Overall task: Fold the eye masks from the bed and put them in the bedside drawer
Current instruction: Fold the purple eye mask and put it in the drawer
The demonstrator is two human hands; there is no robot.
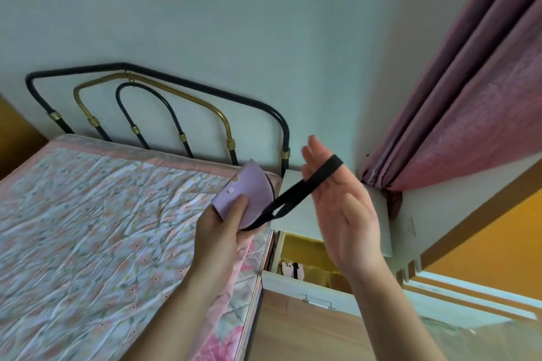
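My left hand (223,231) pinches a lilac eye mask (247,195), folded in half, above the bed's right edge. Its black elastic strap (296,193) stretches up and right, looped over the fingers of my right hand (340,202), which is spread open with the palm facing left. Below my right hand the white bedside drawer (305,287) stands pulled out, yellow inside. A pale pink eye mask (290,268) with a black strap lies in the drawer's left part.
The bed (96,228) with a floral quilt fills the left, backed by a black and brass metal headboard (164,108). The white bedside table top (296,214) sits behind my hands. A pink curtain (469,102) hangs at right. Wooden floor (308,334) lies below.
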